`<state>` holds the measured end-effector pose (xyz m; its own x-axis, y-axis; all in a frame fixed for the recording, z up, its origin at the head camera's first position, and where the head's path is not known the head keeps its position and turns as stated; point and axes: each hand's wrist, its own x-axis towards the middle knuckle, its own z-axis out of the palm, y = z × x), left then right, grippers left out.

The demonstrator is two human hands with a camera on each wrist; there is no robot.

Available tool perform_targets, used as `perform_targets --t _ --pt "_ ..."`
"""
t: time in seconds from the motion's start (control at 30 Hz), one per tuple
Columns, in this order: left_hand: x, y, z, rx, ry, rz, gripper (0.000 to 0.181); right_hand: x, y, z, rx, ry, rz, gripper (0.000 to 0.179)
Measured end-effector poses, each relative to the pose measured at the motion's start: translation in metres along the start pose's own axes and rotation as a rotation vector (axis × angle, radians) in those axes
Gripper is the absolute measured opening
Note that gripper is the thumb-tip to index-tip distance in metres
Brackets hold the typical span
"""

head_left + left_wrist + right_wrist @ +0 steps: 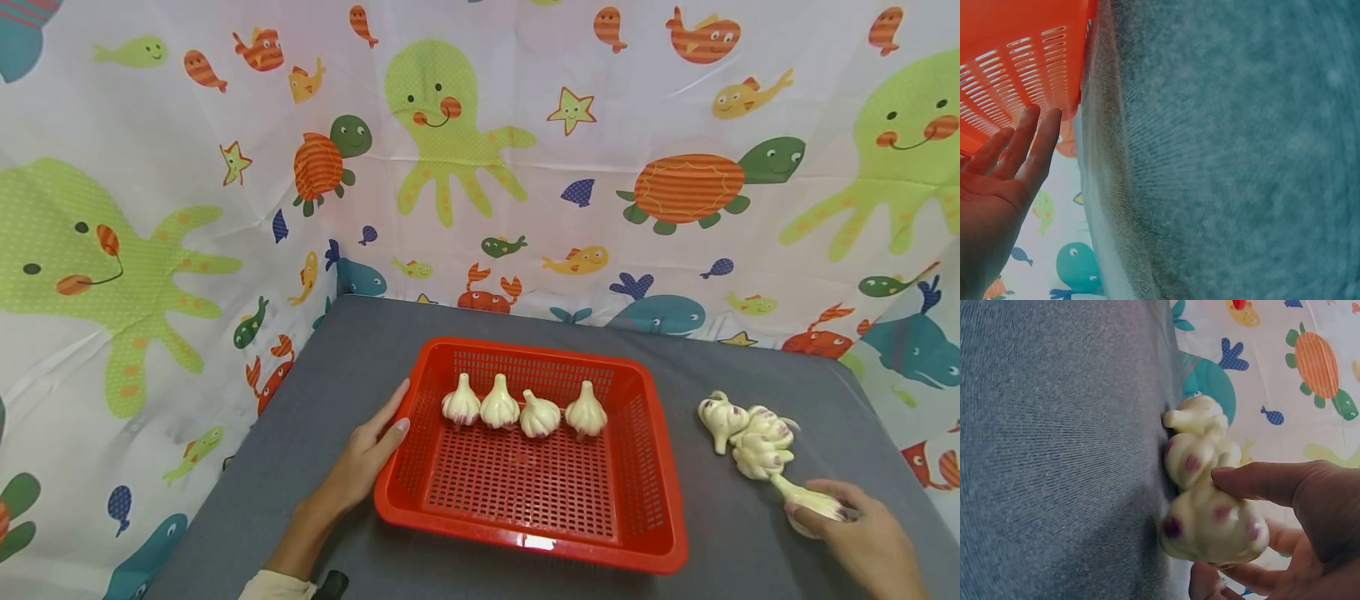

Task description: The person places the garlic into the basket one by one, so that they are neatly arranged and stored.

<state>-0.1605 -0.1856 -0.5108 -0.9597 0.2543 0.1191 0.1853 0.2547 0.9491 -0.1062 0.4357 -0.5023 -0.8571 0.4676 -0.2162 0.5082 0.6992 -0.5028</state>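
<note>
My left hand (363,462) lies along the left side of the red plastic basket (525,546), thumb at the rim. In the left wrist view its fingers (1038,147) are nearly straight against the slotted outer wall. Four white garlic bulbs, one a garlic bulb (500,402), stand in a row near the basket's back wall, stems up. On the right, my right hand (862,525) pinches a garlic bulb (1213,528) between thumb and fingers, its stem pointing toward several other garlic bulbs (761,442) clustered on the table.
A dark grey cloth covers the table (367,333). Behind it and along the sides hangs a white curtain (517,50) printed with sea animals. Grey cloth separates the basket from the garlic cluster at right.
</note>
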Motion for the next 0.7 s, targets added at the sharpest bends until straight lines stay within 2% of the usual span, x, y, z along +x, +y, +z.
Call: perform_targets --t 0.1,0.17,0.33,0.4,0.53,0.7 --pt "0.000 0.000 0.000 0.001 0.000 -0.003 0.060 -0.003 -0.002 0.001 0.035 0.002 0.043 0.073" --pt "0.000 0.000 0.000 0.004 0.000 -0.004 0.060 -0.004 -0.004 0.000 0.036 -0.012 0.036 0.078" --pt "0.000 0.000 0.000 0.002 0.003 -0.008 0.060 -0.003 -0.010 -0.006 -0.018 -0.050 -0.070 0.081" --pt "0.000 0.000 0.000 0.000 0.003 -0.007 0.060 -0.005 -0.013 -0.008 -0.022 -0.048 -0.080 0.080" --pt "0.001 0.000 -0.001 0.000 0.001 -0.003 0.060 -0.011 -0.022 -0.007 0.023 -0.008 -0.054 0.076" --pt "0.001 0.001 -0.001 0.001 0.000 -0.006 0.060 -0.016 -0.035 -0.005 0.133 0.017 0.000 0.083"
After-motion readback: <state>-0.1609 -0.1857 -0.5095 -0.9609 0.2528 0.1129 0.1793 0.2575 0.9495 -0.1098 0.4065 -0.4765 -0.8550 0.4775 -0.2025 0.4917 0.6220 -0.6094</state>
